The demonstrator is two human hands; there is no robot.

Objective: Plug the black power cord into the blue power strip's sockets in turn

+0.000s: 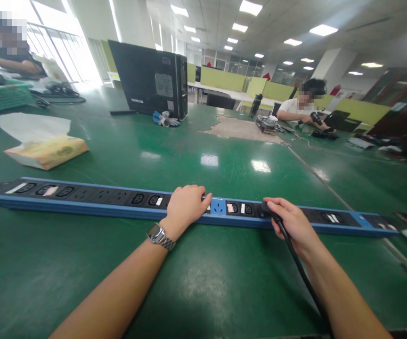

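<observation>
A long blue and black power strip with rows of sockets lies across the table in the head view. My left hand, with a metal-banded watch on the wrist, grips the strip near its middle, its fingers curled over the far edge. To the right, my right hand is closed around a black plug, which is held at a socket on the strip. How deep the plug sits cannot be made out. From it a black cable runs down toward the bottom edge of the view.
Behind the strip, the green table carries a tissue pack, a black computer tower, gloves and a dark bottle. A green basket stands at left. One person works at right, another at far left.
</observation>
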